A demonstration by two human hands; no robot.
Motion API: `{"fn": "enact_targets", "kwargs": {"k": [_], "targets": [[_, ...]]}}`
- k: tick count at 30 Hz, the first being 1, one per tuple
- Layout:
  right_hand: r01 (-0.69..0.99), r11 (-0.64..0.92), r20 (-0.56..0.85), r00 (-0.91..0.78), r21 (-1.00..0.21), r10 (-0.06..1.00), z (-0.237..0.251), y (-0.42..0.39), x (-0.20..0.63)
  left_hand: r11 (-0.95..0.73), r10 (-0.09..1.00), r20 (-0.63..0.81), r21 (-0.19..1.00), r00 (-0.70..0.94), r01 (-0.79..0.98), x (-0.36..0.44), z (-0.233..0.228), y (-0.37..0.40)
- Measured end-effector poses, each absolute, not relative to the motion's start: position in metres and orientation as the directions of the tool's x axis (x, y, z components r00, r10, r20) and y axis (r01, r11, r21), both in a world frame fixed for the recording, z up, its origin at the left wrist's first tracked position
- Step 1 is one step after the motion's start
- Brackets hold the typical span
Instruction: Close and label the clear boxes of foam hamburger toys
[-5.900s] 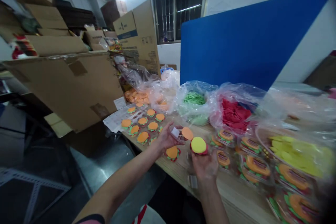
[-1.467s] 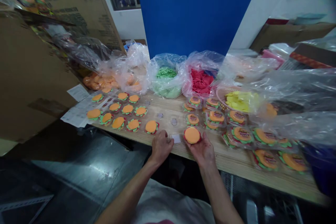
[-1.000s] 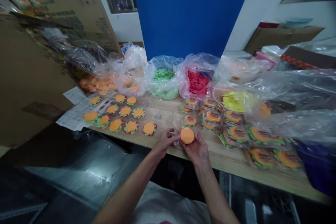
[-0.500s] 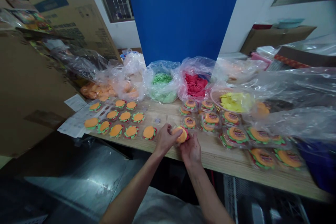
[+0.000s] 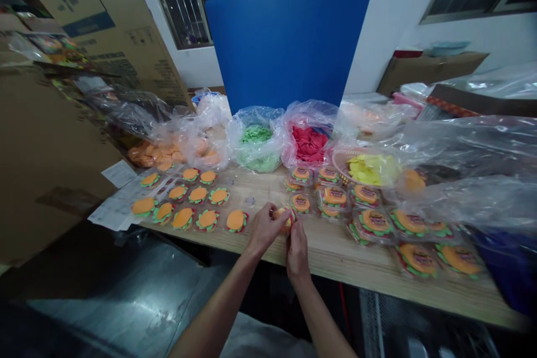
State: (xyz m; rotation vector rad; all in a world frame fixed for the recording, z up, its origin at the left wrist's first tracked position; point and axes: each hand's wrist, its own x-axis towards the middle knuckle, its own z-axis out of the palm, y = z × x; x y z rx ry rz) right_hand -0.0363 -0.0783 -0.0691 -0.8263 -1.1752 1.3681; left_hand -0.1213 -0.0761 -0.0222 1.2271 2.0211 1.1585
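Observation:
Near the table's front edge, a toy burger point(image 5: 286, 218) with orange, yellow, red and green layers is held between both my hands. My left hand point(image 5: 265, 229) grips it from the left, thumb across its top. From the right, my right hand point(image 5: 297, 246) closes its fingers on the burger's side. Part of the burger is hidden behind my fingers. Just left of my hands lies an orange-topped burger point(image 5: 237, 220) in a clear tray. Beyond them, a labelled clear box with a burger point(image 5: 300, 202) stands on the table.
Clear bags of green pieces point(image 5: 257, 134) and red pieces point(image 5: 309, 144) stand at the back. Right of them is a basket point(image 5: 342, 165) with yellow pieces point(image 5: 369, 169). Several boxed burgers point(image 5: 375, 221) fill the right, and several open ones point(image 5: 183, 217) the left.
My right hand has turned inward and closed against the burger's right side. The burger now sits tilted and more covered by fingers. The whole view has shifted slightly.

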Motion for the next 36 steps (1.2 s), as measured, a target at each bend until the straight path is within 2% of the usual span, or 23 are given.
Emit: {"fn": "enact_targets", "kwargs": {"k": [3,5,8,11,14,17,20,23,26,30,33,36], "targets": [[-0.043,0.201,0.206,-0.179,-0.979,0.962,-0.062,-0.08,-0.035,0.097,0.896,-0.058,0.993,-0.44,0.066,-0.118,-0.026,-0.079],[0.125,0.322,0.294,-0.201,-0.938,0.934,-0.058,-0.081,-0.036,0.011,0.889,-0.13,0.965,-0.439,-0.263,-0.116,-0.029,-0.081],[0.388,0.517,0.438,-0.277,-0.763,0.855,-0.054,-0.084,-0.039,-0.009,0.897,-0.29,0.744,-0.335,-0.668,-0.114,-0.034,-0.084],[0.558,0.612,0.478,-0.385,-0.561,0.79,-0.05,-0.09,-0.044,0.048,0.924,-0.352,0.492,-0.148,-0.869,-0.117,-0.036,-0.086],[0.575,0.633,0.438,-0.458,-0.517,0.774,-0.045,-0.095,-0.047,0.008,0.928,-0.349,0.363,-0.128,-0.932,-0.122,-0.04,-0.089],[0.457,0.577,0.363,-0.475,-0.677,0.802,-0.037,-0.094,-0.043,-0.001,0.925,-0.365,0.282,-0.109,-0.959,-0.13,-0.046,-0.091],[0.283,0.388,0.245,-0.431,-0.877,0.868,-0.023,-0.083,-0.035,0.016,0.929,-0.362,0.243,-0.076,-0.97,-0.139,-0.051,-0.096],[0.241,0.328,0.202,-0.433,-0.913,0.879,-0.01,-0.068,-0.03,0.04,0.948,-0.315,0.24,-0.038,-0.97,-0.146,-0.051,-0.102],[0.301,0.496,0.253,-0.586,-0.815,0.77,-0.005,-0.061,-0.033,0.033,0.948,-0.315,0.203,-0.033,-0.979,-0.148,-0.05,-0.105],[0.369,0.754,0.324,-0.736,-0.544,0.594,-0.01,-0.068,-0.042,0.002,0.941,-0.337,0.116,-0.038,-0.993,-0.147,-0.052,-0.107],[0.377,0.849,0.376,-0.775,-0.371,0.508,-0.014,-0.074,-0.046,-0.007,0.933,-0.36,0.073,-0.033,-0.997,-0.147,-0.054,-0.108],[0.39,0.886,0.395,-0.794,-0.252,0.462,-0.018,-0.077,-0.047,-0.006,0.916,-0.399,0.079,-0.037,-0.997,-0.149,-0.052,-0.11]]}}
